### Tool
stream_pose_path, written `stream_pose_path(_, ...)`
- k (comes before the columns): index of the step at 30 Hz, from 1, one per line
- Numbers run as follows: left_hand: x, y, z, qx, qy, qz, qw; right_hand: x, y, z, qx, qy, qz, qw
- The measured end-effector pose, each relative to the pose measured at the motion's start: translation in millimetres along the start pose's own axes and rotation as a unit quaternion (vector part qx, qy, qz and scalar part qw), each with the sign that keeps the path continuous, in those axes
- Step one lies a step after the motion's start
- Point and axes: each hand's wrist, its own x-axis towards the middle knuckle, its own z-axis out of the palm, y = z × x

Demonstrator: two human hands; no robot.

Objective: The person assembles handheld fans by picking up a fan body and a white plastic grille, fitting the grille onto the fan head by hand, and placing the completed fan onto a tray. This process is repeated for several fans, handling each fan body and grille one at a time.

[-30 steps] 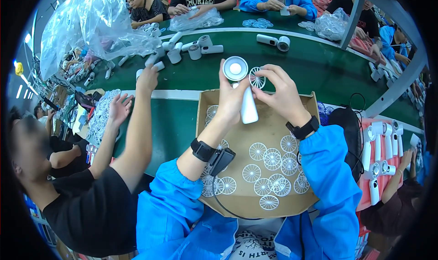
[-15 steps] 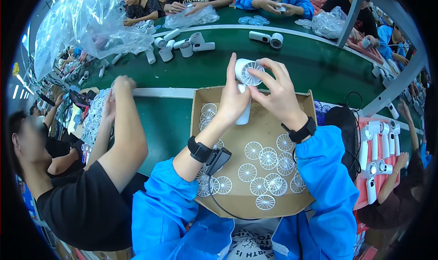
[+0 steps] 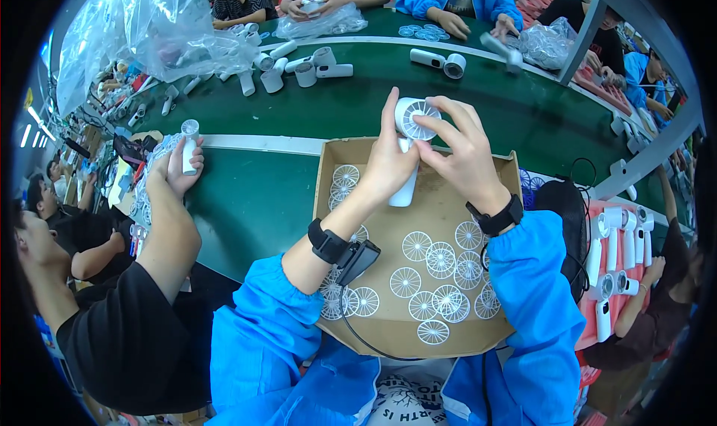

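I see my left hand (image 3: 388,168) grip the fan (image 3: 404,193) over the box's (image 3: 435,202) far edge; my right hand (image 3: 464,155) now holds the grille (image 3: 419,119) against its face, apparently joining the parts.

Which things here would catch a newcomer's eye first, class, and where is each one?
Just above the centre, the white handheld fan stands out, held in the left hand, with the right hand's fingers at the spoked grille on its round head. Below lies an open cardboard box with loose white spoked discs scattered inside. At upper left, a big clear plastic bag catches the light.
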Motion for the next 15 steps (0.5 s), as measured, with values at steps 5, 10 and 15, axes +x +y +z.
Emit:
stream_pose_path(5, -2, 16, -3, -0.052, -0.028, -0.053, 0.997, 1, 12, 0, -0.049, -0.024, -0.063, 0.997)
stream_pose_path(10, 3, 9, -2, -0.089, -0.045, 0.010, 0.995, -1, 29, 17, 0.090, -0.012, 0.029, 0.995)
stream_pose_path(15, -3, 21, -11, -0.315, -0.079, -0.097, 0.941, -9, 11, 14, 0.529, -0.071, 0.355, 0.767)
